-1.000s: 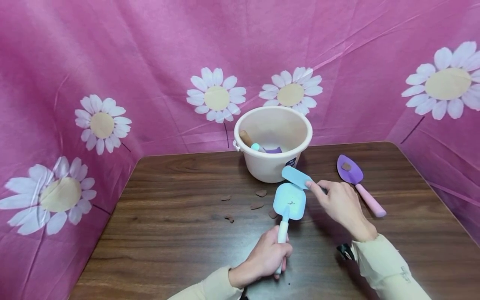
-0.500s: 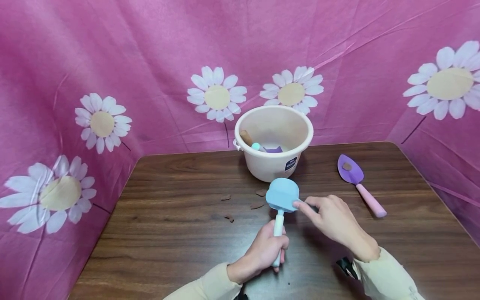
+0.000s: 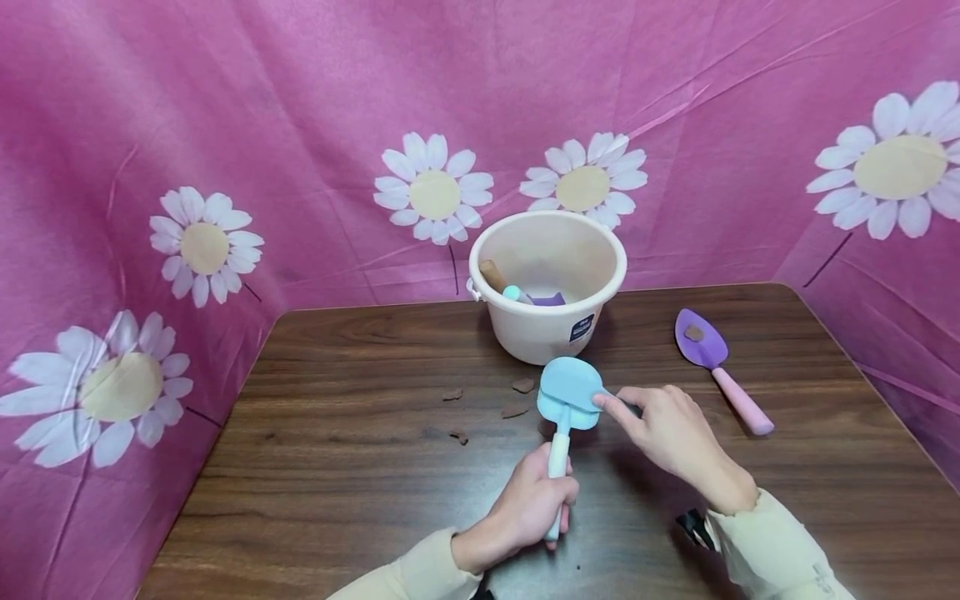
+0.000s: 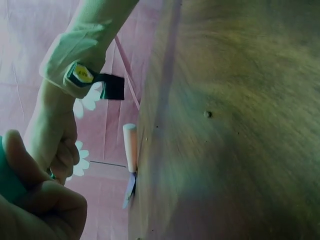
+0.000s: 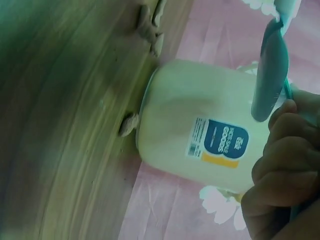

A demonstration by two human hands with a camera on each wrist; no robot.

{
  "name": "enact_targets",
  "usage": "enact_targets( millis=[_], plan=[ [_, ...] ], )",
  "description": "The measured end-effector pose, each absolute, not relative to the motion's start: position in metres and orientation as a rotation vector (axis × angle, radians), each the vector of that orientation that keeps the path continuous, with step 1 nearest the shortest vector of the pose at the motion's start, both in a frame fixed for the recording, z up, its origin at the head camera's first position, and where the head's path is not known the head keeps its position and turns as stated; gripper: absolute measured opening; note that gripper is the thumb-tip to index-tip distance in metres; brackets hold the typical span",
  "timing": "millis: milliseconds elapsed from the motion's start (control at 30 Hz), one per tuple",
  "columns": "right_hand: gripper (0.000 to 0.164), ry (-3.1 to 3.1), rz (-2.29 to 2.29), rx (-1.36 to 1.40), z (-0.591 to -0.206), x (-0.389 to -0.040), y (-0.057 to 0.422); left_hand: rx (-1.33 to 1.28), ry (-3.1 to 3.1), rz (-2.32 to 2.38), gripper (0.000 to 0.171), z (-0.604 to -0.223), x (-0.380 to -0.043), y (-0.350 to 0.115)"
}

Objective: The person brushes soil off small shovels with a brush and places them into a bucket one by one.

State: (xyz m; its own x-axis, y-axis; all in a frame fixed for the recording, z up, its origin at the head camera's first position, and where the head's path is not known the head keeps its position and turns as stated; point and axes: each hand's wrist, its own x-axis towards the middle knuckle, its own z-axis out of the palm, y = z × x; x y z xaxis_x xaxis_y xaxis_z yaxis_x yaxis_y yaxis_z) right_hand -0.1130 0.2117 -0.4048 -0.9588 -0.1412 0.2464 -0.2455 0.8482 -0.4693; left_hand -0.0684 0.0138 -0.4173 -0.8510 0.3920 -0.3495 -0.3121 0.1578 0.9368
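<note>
In the head view my left hand (image 3: 528, 504) grips the white handle of a light-blue toy shovel (image 3: 573, 419), its blade held out in front of the bucket. From the right, my right hand (image 3: 675, 429) holds a flat blue scraper (image 3: 570, 387) with the index finger along it. The scraper lies across the shovel's blade and covers its middle. The right wrist view shows the underside of the shovel (image 5: 272, 75) beside my curled right fingers. In the left wrist view, my left fist (image 4: 47, 210) is around the handle.
A cream bucket (image 3: 528, 333) with several tools inside stands behind the shovel. Several brown flakes (image 3: 514, 412) lie on the wooden table (image 3: 337, 467). To the right rests a purple trowel (image 3: 701, 346) with a pink handle and a brown lump on its blade. Pink flowered cloth hangs behind.
The scraper has come from beyond the shovel's far right edge toward me, across the blade, then slid slightly back. The shovel has shifted a little left.
</note>
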Motion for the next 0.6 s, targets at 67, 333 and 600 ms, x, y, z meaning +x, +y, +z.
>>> enact_targets(
  millis=[67, 333, 600],
  plan=[
    [0.039, -2.820, 0.755, 0.277, -0.404, -0.116, 0.215, 0.083, 1.917, 1.738, 0.023, -0.416, -0.067, 0.014],
    [0.037, -2.778, 0.742, 0.238, -0.404, -0.126, 0.226, 0.094, 1.928, 1.715, 0.024, -0.416, -0.063, 0.016],
    [0.031, -2.724, 0.818, 0.226, -0.401, -0.132, 0.231, 0.106, 1.944, 1.706, 0.026, -0.417, -0.064, 0.016]
  ],
)
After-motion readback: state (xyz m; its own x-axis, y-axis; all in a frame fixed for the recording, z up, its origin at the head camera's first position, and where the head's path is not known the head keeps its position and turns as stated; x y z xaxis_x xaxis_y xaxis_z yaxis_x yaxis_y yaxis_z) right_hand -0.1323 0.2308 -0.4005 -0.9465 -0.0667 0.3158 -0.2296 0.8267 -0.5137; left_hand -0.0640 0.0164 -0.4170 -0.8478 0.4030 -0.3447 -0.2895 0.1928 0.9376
